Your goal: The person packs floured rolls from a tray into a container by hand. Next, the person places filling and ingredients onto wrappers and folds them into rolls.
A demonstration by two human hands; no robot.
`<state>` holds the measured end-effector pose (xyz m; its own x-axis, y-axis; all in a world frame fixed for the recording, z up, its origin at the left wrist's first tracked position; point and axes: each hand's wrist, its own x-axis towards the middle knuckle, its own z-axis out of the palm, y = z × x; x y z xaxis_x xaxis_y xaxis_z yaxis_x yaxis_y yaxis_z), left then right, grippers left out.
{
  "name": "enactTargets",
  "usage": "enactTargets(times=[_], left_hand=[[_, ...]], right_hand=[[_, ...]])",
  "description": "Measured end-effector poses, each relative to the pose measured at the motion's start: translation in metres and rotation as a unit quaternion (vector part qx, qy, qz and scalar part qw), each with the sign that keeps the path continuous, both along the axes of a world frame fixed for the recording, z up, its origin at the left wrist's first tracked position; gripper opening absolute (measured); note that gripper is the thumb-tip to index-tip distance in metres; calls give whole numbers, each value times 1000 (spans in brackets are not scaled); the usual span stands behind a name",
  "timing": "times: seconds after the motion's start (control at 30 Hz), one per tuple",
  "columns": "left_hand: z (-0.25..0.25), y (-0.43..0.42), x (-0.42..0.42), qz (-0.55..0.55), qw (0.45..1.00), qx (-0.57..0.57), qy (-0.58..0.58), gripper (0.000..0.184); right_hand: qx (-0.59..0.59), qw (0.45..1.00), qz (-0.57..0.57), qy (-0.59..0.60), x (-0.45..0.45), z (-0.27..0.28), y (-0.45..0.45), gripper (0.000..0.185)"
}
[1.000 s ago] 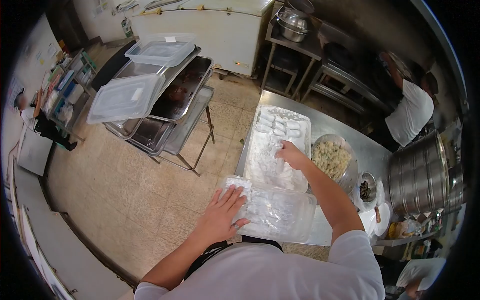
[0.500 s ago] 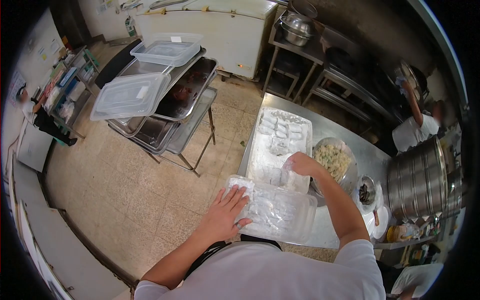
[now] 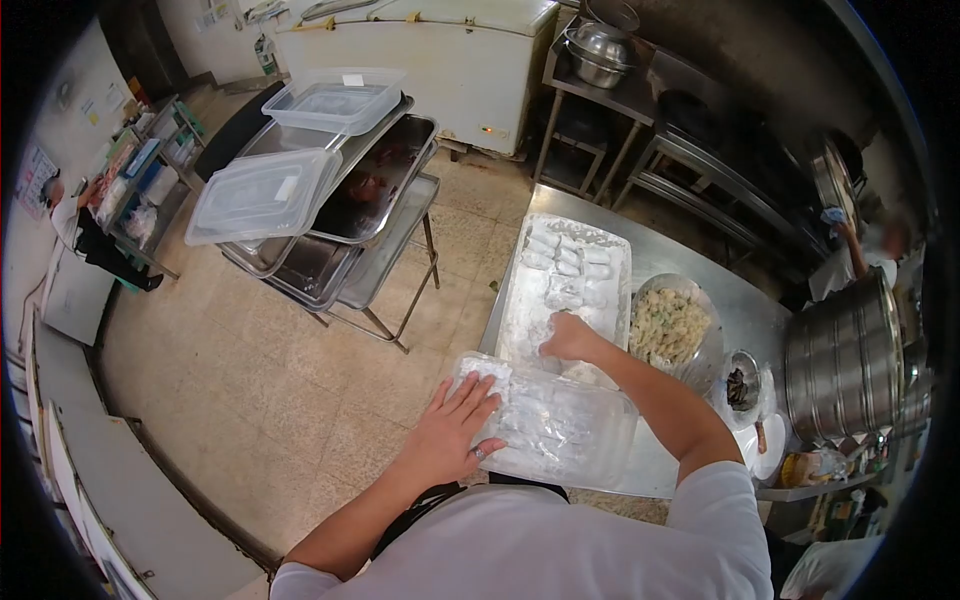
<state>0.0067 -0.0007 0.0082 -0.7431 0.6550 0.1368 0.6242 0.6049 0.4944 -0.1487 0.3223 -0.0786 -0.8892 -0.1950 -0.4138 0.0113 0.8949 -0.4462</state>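
Note:
My left hand (image 3: 453, 425) lies with fingers spread on the left end of a clear plastic container (image 3: 618, 440), over white floured pieces inside it. A clear plastic sheet or lid covers much of that container. My right hand (image 3: 573, 338) reaches down into a white tray (image 3: 627, 275) dusted with flour, its fingers closed and pointing down. Whatever they hold is hidden. In the far half of the tray sit rows of flour-coated rolls (image 3: 566, 264). A metal bowl of pale chunky filling with green bits (image 3: 668, 325) stands right of the tray.
A small bowl of dark pieces (image 3: 738, 388) and tall stacked steamers (image 3: 840, 355) stand at the right. Left is a rack of metal trays (image 3: 385, 280) topped by plastic containers. A chest freezer (image 3: 420, 75) stands behind. One person works far left, another at right behind the steamers.
My right hand has moved left and slightly down within the floured tray. My left hand stays on the container. The person at right has shifted lower behind the steamers.

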Motion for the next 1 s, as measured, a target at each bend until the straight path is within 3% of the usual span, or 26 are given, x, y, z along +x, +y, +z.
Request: enactTargets(times=[0.13,0.17,0.27,0.47,0.67,0.77,0.87,1.0], left_hand=[[0,0,0,-2,1000,-11,3,68],[1,0,0,-2,1000,-21,6,68],[2,-1,1,-3,1000,-26,4,69],[-1,-1,0,0,1000,2,3,69],[0,-1,0,-2,1000,1,0,68],[-1,-1,0,-3,1000,-1,3,68],[-2,-1,-1,-3,1000,-6,8,69],[-3,-1,-1,-4,1000,-9,11,70]], right_hand=[[-119,981,-137,64,-8,21,9,64],[-111,982,-104,111,-17,0,25,64],[-116,978,-152,-81,-12,24,29,59],[-76,994,-58,45,-16,-15,58,59],[-37,996,-18,85,-13,11,60,58],[-55,996,-65,-38,-12,41,54,51],[29,995,-94,9,-25,-11,67,46],[35,995,-91,-38,-26,-7,30,55]])
